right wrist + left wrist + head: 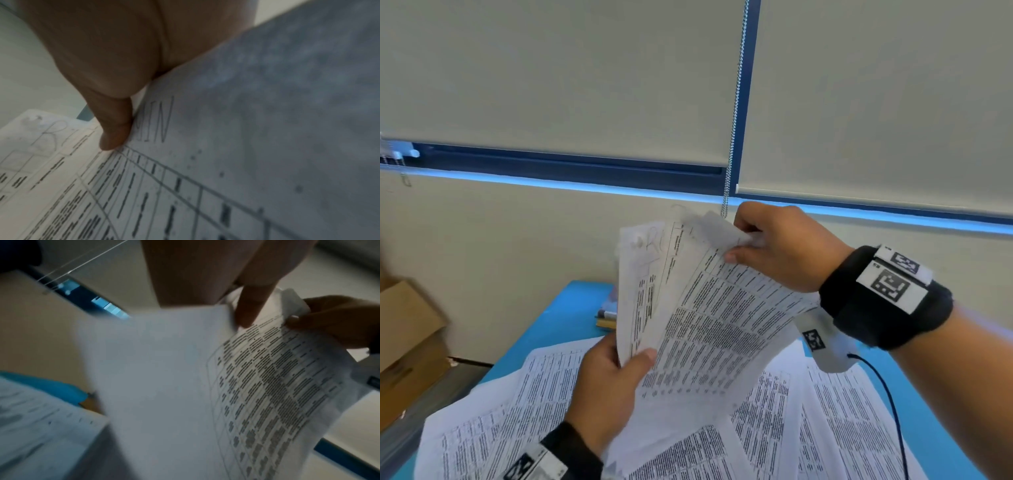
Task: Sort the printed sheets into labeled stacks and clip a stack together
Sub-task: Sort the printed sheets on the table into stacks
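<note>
Both hands' sheets (709, 318) partly blurred

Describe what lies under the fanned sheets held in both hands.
Under the fanned white printed sheets lie loose printed pages spread across a blue table. The table's middle is covered.

A blue table (558, 322) carries overlapping printed sheets (835, 421) spread across its top.

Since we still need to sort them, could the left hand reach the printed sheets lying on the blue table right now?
Probably not yet: the left hand grips the raised fan of printed sheets above the loose sheets.
</note>
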`<state>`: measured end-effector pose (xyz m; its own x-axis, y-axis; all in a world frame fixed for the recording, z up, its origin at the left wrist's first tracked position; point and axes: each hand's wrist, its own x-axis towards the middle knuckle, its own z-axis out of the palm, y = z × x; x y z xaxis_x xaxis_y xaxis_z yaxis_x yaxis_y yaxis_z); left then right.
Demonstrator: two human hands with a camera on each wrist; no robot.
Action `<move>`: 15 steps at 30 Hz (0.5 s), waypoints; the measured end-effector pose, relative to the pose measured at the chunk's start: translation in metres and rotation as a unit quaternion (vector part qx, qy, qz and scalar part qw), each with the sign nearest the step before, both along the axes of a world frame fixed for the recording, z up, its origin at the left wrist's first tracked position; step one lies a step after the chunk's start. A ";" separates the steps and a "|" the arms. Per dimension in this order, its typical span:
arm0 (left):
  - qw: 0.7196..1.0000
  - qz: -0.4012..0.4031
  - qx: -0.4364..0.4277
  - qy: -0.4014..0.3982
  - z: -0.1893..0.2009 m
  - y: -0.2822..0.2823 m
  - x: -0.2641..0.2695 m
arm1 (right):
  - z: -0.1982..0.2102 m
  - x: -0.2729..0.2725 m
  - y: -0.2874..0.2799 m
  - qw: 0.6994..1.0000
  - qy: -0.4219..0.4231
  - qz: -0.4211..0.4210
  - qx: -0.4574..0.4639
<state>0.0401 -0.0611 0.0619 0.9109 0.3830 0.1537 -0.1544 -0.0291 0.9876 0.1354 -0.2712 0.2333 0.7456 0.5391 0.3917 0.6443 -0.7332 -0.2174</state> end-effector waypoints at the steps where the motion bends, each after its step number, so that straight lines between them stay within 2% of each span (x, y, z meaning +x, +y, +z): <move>1: 1.000 0.009 0.021 0.000 -0.001 0.003 0.003 | 0.000 -0.001 0.000 1.000 0.008 0.003 0.004; 4: 0.999 0.044 0.026 0.010 -0.004 0.012 0.008 | -0.006 -0.002 -0.001 0.999 0.033 0.010 0.010; 6: 0.997 0.072 -0.002 0.010 -0.008 0.025 0.011 | -0.015 0.002 -0.008 0.997 0.059 0.005 0.058; 9: 0.992 0.092 -0.079 0.026 -0.017 0.059 0.018 | -0.039 0.018 -0.023 0.983 0.094 -0.018 0.157; 11: 0.983 0.094 -0.155 0.039 -0.029 0.084 0.022 | -0.061 0.035 -0.034 0.972 0.137 -0.050 0.186; 15: 0.961 0.088 -0.253 0.074 -0.067 0.114 0.019 | -0.120 0.070 -0.052 0.968 0.197 -0.123 0.093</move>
